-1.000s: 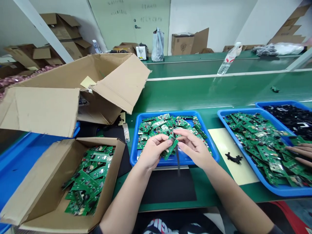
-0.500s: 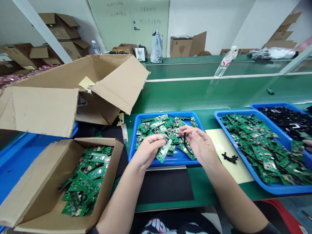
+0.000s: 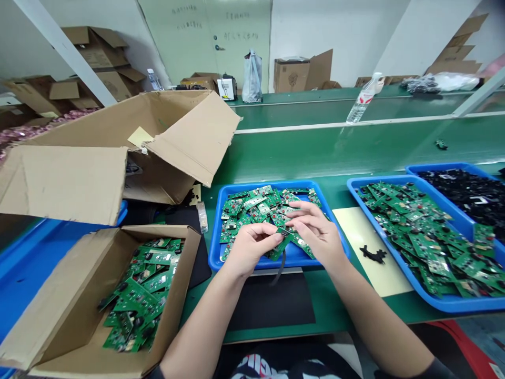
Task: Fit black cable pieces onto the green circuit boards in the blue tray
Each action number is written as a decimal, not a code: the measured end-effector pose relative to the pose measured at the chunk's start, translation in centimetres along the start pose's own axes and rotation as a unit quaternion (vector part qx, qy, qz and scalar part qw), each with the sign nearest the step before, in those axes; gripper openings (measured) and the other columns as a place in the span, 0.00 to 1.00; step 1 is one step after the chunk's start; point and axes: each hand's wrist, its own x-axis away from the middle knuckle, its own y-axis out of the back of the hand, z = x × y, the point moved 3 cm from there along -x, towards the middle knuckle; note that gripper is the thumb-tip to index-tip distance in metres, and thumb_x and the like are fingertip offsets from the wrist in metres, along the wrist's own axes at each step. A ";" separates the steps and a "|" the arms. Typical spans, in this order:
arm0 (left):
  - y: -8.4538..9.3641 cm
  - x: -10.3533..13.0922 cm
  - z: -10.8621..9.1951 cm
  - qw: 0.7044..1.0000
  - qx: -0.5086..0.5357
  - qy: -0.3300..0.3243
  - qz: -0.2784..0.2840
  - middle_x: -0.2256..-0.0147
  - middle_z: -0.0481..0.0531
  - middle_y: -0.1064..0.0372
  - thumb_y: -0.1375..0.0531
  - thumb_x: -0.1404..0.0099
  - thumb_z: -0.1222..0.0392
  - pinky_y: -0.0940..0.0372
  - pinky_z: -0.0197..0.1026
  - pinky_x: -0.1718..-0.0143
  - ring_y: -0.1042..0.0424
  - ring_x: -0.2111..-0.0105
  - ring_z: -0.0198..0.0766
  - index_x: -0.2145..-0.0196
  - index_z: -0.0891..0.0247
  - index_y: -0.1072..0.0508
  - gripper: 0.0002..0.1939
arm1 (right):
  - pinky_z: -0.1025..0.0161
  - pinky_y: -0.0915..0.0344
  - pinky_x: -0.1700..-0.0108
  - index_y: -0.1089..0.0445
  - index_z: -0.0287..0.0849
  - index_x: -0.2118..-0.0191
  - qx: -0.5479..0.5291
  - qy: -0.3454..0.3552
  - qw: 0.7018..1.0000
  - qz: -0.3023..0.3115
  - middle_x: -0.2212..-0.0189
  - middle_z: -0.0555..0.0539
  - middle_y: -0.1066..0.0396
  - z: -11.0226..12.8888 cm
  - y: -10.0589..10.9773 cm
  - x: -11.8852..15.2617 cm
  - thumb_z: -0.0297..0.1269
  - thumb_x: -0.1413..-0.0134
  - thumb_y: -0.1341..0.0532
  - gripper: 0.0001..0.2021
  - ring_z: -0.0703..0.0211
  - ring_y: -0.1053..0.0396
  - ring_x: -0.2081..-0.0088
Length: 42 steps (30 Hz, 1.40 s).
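Observation:
My left hand (image 3: 252, 246) pinches a green circuit board (image 3: 281, 247) between thumb and fingers, above the near side of a blue tray (image 3: 213, 247). A thin dark strip (image 3: 281, 269), smeared by motion, hangs below the board's lower edge; whether it is fixed to the board I cannot tell. Beside the board's right end is my right hand (image 3: 317, 231), its fingers apart and stretched toward the left, the tips close to the board. Many similar boards (image 3: 252, 202) lie heaped in the tray under both hands.
At left stands an open carton (image 3: 189, 242) of boards, with a larger carton (image 3: 185, 142) behind. A second blue tray (image 3: 355, 184) of boards and a tray of black parts (image 3: 465, 195) are at right. Black pieces (image 3: 373, 255) lie on yellow paper (image 3: 355, 226). A bottle (image 3: 361, 102) stands behind.
The dark strip has gone from my right hand's fingers to hanging under the board. My left hand has moved slightly right with the board, and my right fingers have spread.

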 end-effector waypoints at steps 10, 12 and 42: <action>0.3 0.0 0.3 0.997 0.028 -0.005 -0.077 0.79 0.45 0.34 0.29 0.56 0.54 0.42 0.33 0.73 0.38 0.78 0.30 0.79 0.64 0.28 0.14 | 0.59 0.30 0.57 0.28 0.43 0.66 0.065 0.002 0.989 0.136 0.67 0.46 0.26 0.7 -0.1 0.0 0.40 0.44 0.40 0.07 0.54 0.28 0.62; 0.3 0.0 0.2 0.996 0.021 -0.010 -0.086 0.80 0.44 0.36 0.29 0.56 0.54 0.43 0.32 0.74 0.40 0.78 0.29 0.80 0.64 0.29 0.15 | 0.60 0.30 0.59 0.28 0.43 0.65 0.087 -0.013 0.988 0.126 0.68 0.47 0.25 0.9 -0.5 0.2 0.38 0.45 0.40 0.07 0.54 0.27 0.64; 1.6 0.1 -0.5 0.929 -0.308 -0.102 -0.178 0.78 0.46 0.32 0.44 0.40 0.56 0.42 0.34 0.76 0.30 0.77 0.35 0.71 0.61 0.37 0.07 | 0.61 0.30 0.65 0.26 0.42 0.71 0.120 -0.133 0.965 0.192 0.72 0.47 0.25 0.0 -0.3 0.6 0.38 0.47 0.41 0.08 0.57 0.27 0.69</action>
